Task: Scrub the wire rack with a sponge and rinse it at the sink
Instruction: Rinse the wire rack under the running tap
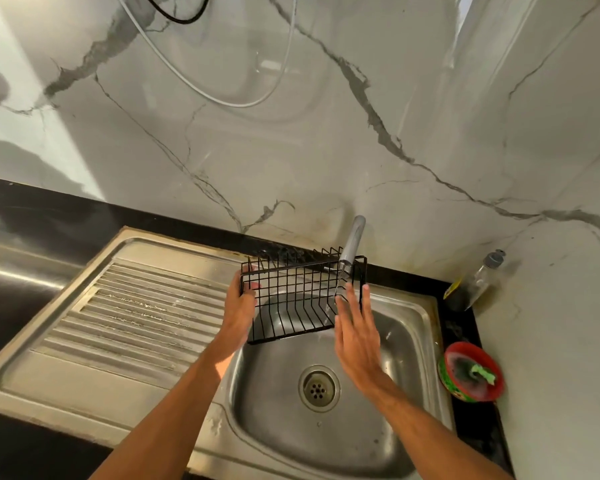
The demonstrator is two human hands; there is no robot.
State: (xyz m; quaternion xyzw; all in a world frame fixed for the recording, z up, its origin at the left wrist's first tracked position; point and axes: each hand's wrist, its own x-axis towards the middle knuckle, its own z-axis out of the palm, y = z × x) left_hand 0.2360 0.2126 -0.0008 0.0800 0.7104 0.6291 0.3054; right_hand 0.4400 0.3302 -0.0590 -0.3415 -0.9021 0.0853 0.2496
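The left hand is holding the black wire rack by its left end, fingers curled round it, over the sink. The tap is pouring water on it. The right hand is flat, fingers straight, maybe touching the rack.

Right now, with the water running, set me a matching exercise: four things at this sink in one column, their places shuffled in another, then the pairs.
Things
1. rack
2. sponge
3. bottle
4. drain

Places
A. in the red bowl right of the sink
B. in the far right corner
C. in the basin floor
D. gripped by the left hand under the tap

Pairs: 1-D, 2-A, 3-B, 4-C
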